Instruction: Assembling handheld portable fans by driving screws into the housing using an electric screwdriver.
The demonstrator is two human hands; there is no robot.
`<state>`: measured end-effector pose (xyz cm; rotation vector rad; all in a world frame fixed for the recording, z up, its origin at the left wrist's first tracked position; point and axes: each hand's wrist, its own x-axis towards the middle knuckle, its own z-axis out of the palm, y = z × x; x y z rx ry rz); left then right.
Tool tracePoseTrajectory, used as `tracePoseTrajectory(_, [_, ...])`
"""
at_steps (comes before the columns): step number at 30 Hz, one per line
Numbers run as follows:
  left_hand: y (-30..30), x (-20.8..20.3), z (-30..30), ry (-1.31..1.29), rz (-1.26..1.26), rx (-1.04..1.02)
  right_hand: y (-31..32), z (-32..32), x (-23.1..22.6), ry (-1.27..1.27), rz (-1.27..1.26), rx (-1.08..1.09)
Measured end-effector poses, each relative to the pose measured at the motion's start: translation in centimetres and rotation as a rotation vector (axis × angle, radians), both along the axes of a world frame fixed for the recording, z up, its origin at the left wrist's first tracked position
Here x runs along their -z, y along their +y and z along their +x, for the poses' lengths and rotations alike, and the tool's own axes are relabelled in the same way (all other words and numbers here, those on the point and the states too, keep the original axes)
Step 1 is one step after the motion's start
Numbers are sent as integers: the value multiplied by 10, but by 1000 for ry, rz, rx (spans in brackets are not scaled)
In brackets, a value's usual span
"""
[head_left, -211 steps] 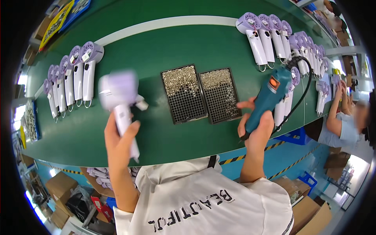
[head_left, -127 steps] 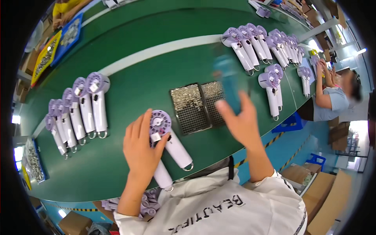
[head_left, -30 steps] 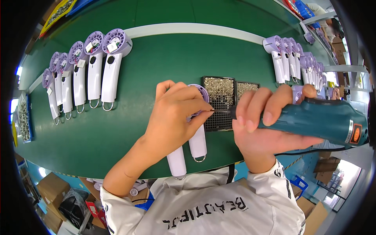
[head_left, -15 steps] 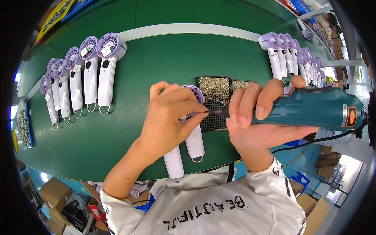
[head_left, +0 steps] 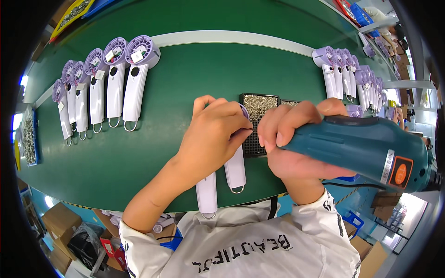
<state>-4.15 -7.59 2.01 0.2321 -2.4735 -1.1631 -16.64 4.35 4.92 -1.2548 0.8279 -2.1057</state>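
My right hand (head_left: 296, 162) is wrapped round a teal electric screwdriver (head_left: 354, 143), its rear end out to the right. The screwdriver's front end is hidden behind my fingers. Thumb and forefinger of my left hand (head_left: 211, 132) are pinched together just left of it, on something too small to make out. Beneath and beside that hand lie two white-handled handheld fans (head_left: 235, 172), their purple heads mostly covered by the hand. Right behind the fingertips is a black screw tray (head_left: 254, 147) with a hole grid and loose screws at its far end.
A second screw tray (head_left: 290, 102) adjoins the first, partly hidden. Several handheld fans (head_left: 135, 92) stand in a row at the left, with more fans (head_left: 330, 83) at the far right. A blue bin of small parts (head_left: 30, 139) sits at the left edge. The screwdriver's cord (head_left: 357, 185) trails at the right.
The screwdriver has tilted, its rear end swinging down and closer. My right hand has turned with it and shifted slightly left. My left hand stays pinched. The whole view has shifted a little.
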Motion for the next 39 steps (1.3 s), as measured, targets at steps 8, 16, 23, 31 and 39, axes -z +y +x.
tracePoseTrajectory(8, [3,5,-4,17,21,-41,5,5,8,16,66,63])
tracePoseTrajectory(16, [3,10,-5,51,20,-67,-1,10,19,41,134,128])
tracePoseTrajectory(23, [1,9,-8,56,-14,-87,-32,10,28,75,175,218])
tracePoseTrajectory(31, [1,11,-11,9,60,-96,-31,5,32,98,266,163])
tracePoseTrajectory(39, [2,3,-6,14,63,-100,-23,8,40,220,277,158])
